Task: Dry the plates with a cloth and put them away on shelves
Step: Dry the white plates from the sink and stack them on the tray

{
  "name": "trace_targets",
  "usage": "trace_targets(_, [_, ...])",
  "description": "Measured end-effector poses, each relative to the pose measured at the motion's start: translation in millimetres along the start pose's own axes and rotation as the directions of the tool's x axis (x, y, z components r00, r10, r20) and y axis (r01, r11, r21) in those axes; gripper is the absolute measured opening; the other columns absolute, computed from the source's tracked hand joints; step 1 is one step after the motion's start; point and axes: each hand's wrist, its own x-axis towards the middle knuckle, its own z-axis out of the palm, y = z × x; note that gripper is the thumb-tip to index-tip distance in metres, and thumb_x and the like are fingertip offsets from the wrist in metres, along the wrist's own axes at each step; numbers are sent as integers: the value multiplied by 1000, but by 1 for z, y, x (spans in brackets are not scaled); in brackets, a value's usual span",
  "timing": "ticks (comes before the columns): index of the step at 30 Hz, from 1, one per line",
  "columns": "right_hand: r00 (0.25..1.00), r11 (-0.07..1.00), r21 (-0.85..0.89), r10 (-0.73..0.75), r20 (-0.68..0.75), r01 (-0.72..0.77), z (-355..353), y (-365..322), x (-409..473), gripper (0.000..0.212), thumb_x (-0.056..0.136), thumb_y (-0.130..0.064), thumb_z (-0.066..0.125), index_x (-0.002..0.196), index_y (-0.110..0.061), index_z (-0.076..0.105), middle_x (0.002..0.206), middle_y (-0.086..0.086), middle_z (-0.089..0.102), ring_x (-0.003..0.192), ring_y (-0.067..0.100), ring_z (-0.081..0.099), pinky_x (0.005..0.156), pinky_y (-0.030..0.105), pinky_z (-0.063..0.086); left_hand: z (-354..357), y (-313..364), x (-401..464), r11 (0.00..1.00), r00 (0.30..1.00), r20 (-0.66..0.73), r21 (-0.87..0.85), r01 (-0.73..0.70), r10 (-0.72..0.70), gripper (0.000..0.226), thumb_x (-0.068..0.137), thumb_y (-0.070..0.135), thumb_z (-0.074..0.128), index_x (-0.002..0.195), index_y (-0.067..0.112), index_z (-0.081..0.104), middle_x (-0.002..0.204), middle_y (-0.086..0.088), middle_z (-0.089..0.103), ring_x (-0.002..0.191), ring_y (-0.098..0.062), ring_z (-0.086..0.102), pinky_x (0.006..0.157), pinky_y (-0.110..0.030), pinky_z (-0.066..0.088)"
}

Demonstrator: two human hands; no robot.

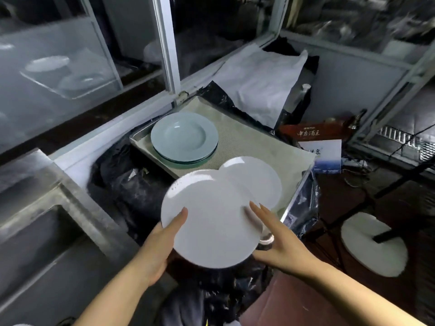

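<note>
My left hand (162, 243) grips a white plate (209, 220) at its left rim, thumb on top, and holds it tilted above the tray's near corner. Water drops show on the plate's upper left edge. My right hand (273, 236) lies with straight fingers against the plate's right rim. A second white plate (259, 180) lies on the cloth-lined tray (247, 142) just behind it, partly hidden. A stack of pale blue-green deep plates (184, 136) sits at the tray's far left. No drying cloth is in either hand.
Glass-fronted cabinets (58, 67) with dishes inside stand behind the tray. A steel sink (47, 231) is at the left. Black plastic bags (131, 184) surround the tray. A white bag (259, 85), boxes (327, 156) and a white round stand base (374, 243) crowd the right.
</note>
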Motion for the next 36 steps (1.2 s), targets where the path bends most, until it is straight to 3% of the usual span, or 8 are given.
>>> trace_targets(4, [1000, 999, 26, 23, -17, -22, -26, 27, 7, 107, 63, -69, 75, 148, -40, 18, 155, -25, 17, 142, -14, 10, 109, 2, 12, 33, -3, 39, 957, 976, -41, 211, -200, 213, 24, 90, 34, 65, 112, 31, 55, 104, 9, 70, 99, -9, 65, 78, -25, 52])
trace_targets(9, [997, 997, 15, 76, 3, -76, -48, 66, 28, 108, 65, -57, 78, 149, -39, 12, 154, -28, 7, 141, -16, 5, 113, 5, 9, 70, -4, 92, 862, 954, -103, 464, -205, 282, 36, 92, 37, 61, 122, 22, 47, 111, 3, 62, 102, -16, 61, 74, -28, 49])
trace_targets(11, [995, 995, 24, 100, 5, -101, -55, 78, 39, 111, 65, -56, 81, 149, -41, 10, 151, -32, 6, 138, -21, 6, 112, 4, 11, 79, -2, 113, 722, 944, -98, 670, -172, 315, 44, 92, 47, 55, 126, 21, 45, 113, 0, 62, 103, -24, 60, 80, -36, 52])
trace_targets(14, [994, 993, 16, 114, -2, -114, -65, 91, 56, 117, 60, -71, 74, 151, -35, 9, 151, -31, 7, 135, -25, 5, 105, -2, 8, 87, 2, 142, 453, 938, -72, 886, -96, 340, 52, 94, 55, 45, 132, 20, 40, 115, -5, 64, 104, -31, 60, 84, -44, 53])
trace_targets(18, [988, 988, -2, 153, 30, -153, -73, 110, 78, 118, 66, -51, 84, 150, -38, 2, 153, -26, 6, 140, -14, 6, 104, -3, 5, 100, 4, 170, 285, 949, -56, 958, -38, 312, 57, 95, 58, 39, 134, 17, 38, 117, -7, 65, 105, -33, 62, 84, -44, 53])
trace_targets(23, [990, 992, -40, 118, 70, -116, -74, 119, 91, 113, 71, -38, 85, 145, -41, -1, 142, -38, -2, 124, -35, -6, 99, -7, 3, 109, -7, 180, 75, 935, -64, 996, 41, 348, 60, 97, 60, 29, 135, 15, 36, 108, -5, 68, 97, -27, 66, 76, -37, 53])
trace_targets(33, [991, 991, -71, 115, 71, -110, -69, 130, 97, 122, 71, -41, 84, 154, -27, -5, 153, -26, 1, 140, -9, 5, 105, -2, 7, 103, -20, 183, 47, 919, -95, 995, 83, 383, 63, 94, 65, 26, 133, 17, 38, 101, -4, 69, 92, -25, 67, 68, -33, 49])
trace_targets(36, [990, 991, -52, 124, 74, -120, -70, 127, 97, 120, 70, -37, 84, 154, -25, -1, 154, -24, 11, 137, -13, 12, 106, 0, 16, 103, -22, 181, 47, 919, -101, 995, 90, 380, 63, 95, 65, 25, 132, 17, 39, 101, -5, 69, 92, -26, 67, 68, -34, 49])
